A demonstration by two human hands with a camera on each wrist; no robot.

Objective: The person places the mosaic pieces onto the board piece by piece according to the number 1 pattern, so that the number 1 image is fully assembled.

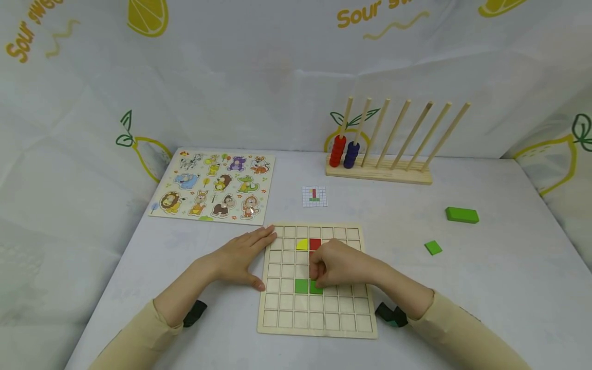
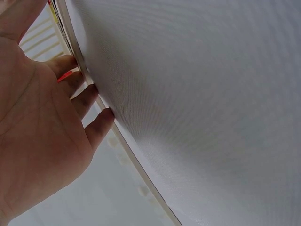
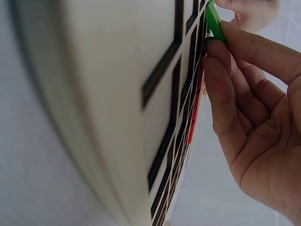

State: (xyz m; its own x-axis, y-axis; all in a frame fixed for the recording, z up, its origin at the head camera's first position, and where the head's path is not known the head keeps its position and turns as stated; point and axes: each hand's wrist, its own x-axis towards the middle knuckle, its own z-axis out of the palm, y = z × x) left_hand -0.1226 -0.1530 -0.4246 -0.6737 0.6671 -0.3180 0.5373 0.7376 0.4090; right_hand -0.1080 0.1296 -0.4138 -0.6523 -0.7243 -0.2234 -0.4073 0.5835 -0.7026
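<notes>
A wooden grid board lies flat on the table. My left hand is at its left side, fingers extended and fingertips touching the frame. My right hand is over the grid, and its thumb and index finger pinch a green square tile. That tile is tilted in the right wrist view, low over a cell or partly in it; I cannot tell which. Left of it sits another green tile. Farther up are a yellow quarter-round tile and a red tile, with more red partly hidden behind the fingers.
Beyond the board lies a small pattern card. An animal puzzle is at the back left, and a peg abacus with red and blue beads at the back. To the right are a green block or tile stack and a loose green tile.
</notes>
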